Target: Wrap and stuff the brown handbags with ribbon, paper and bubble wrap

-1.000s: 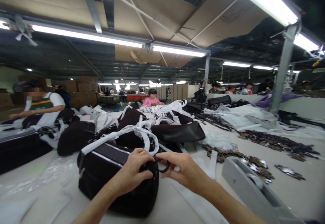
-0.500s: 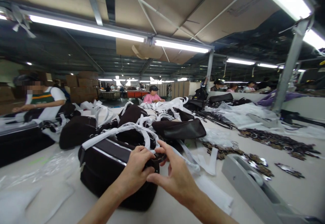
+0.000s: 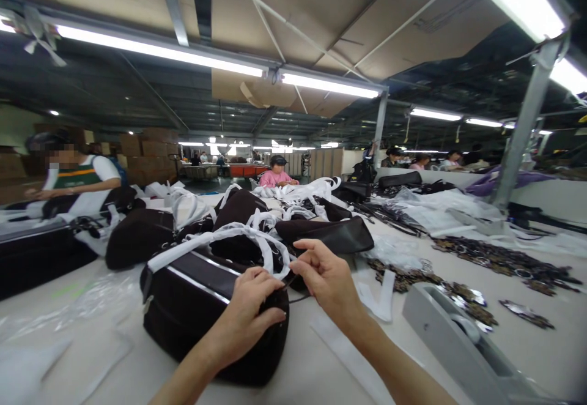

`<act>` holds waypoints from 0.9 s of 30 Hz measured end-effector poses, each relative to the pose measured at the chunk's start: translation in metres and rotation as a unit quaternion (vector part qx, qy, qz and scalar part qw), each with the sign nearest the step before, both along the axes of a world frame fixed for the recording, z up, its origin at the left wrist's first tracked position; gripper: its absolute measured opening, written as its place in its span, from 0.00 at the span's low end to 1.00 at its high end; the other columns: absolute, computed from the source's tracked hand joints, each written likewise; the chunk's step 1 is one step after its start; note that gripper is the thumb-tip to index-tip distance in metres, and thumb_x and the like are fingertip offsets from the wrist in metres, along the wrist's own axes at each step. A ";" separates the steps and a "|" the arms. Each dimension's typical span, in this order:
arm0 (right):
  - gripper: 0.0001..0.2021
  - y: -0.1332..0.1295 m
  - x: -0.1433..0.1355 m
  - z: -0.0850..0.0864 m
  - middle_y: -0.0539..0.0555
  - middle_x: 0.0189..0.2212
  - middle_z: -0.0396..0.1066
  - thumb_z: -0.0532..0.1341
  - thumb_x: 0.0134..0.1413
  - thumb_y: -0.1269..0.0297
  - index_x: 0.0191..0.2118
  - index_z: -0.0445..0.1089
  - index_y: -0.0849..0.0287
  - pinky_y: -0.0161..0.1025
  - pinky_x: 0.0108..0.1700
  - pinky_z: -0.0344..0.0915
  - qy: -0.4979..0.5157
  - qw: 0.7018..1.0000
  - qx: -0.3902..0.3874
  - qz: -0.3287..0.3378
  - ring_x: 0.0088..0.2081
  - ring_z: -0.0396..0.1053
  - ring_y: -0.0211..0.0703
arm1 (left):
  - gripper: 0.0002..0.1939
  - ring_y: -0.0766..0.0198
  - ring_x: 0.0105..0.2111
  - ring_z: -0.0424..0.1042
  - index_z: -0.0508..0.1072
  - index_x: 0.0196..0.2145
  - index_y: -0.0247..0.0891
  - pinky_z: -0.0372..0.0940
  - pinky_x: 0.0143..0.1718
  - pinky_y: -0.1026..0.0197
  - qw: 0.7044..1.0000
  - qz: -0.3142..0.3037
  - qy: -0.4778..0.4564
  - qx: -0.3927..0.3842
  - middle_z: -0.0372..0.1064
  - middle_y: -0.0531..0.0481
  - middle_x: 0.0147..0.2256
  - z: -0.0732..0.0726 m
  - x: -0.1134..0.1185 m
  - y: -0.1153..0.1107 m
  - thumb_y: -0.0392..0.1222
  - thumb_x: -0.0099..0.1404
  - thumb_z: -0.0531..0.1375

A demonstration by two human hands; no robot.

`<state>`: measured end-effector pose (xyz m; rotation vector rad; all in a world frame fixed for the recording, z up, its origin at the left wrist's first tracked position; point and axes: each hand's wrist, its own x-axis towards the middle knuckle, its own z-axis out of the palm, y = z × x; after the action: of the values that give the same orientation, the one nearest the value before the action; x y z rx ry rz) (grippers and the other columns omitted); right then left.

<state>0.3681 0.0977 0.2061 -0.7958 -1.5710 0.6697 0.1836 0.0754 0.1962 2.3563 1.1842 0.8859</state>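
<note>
A black handbag (image 3: 202,307) with silver trim lines lies on the table in front of me, its handle (image 3: 197,246) wrapped in white material. My left hand (image 3: 254,301) rests at the bag's right end, fingers stretched over it and thumb spread away. Just right of the bag is my right hand (image 3: 325,276), its thumb and index finger brought together near the wrapped handle. Whatever lies in that pinch is too small to make out. A thin dark strap (image 3: 300,299) shows between the hands; its ends are hidden.
More black bags (image 3: 325,234) with white-wrapped handles crowd behind. To the right are a grey tape dispenser (image 3: 458,338), dark metallic ornaments (image 3: 504,261) and clear plastic (image 3: 440,209). White strips (image 3: 348,356) lie on the table. Co-workers sit at left (image 3: 87,172) and across (image 3: 277,175).
My hands have moved apart: the right one rose slightly and pinched its fingers, while the left thumb spread. The dark piece between them is less visible. The bag has barely shifted.
</note>
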 end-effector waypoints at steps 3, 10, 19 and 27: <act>0.18 0.009 -0.006 0.007 0.42 0.21 0.64 0.66 0.48 0.53 0.40 0.66 0.58 0.27 0.10 0.46 0.108 0.987 -0.106 0.061 0.14 0.52 0.28 | 0.10 0.55 0.51 0.59 0.73 0.38 0.43 0.54 0.55 0.53 0.999 -0.003 -0.034 -0.027 0.70 0.50 0.44 0.003 -0.001 0.001 0.35 0.57 0.59; 0.20 0.010 0.010 -0.001 0.54 0.34 0.72 0.65 0.51 0.48 0.41 0.68 0.59 0.29 0.19 0.59 0.090 0.987 -0.102 0.080 0.26 0.68 0.36 | 0.09 0.53 0.49 0.62 0.69 0.24 0.39 0.54 0.55 0.51 0.998 0.037 -0.040 0.024 0.72 0.50 0.32 -0.014 0.004 0.009 0.35 0.61 0.59; 0.63 -0.009 0.040 -0.035 0.58 0.57 0.65 0.79 0.23 0.57 0.68 0.46 0.46 0.33 0.30 0.62 -0.194 0.954 -0.090 0.212 0.35 0.63 0.37 | 0.10 0.52 0.49 0.64 0.74 0.28 0.41 0.53 0.57 0.47 0.997 0.015 0.001 0.075 0.75 0.51 0.34 -0.030 0.004 0.017 0.36 0.66 0.57; 0.42 0.005 0.007 -0.063 0.55 0.47 0.73 0.75 0.37 0.63 0.61 0.61 0.50 0.30 0.26 0.65 0.028 0.964 -0.117 0.236 0.29 0.65 0.33 | 0.09 0.51 0.53 0.60 0.77 0.36 0.43 0.52 0.58 0.46 0.998 0.006 0.032 0.055 0.75 0.49 0.39 -0.026 0.002 0.013 0.35 0.66 0.56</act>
<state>0.3753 0.1031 0.1430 -0.5631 -1.6632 1.2319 0.1859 0.0886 0.1699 2.4843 1.2036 0.9088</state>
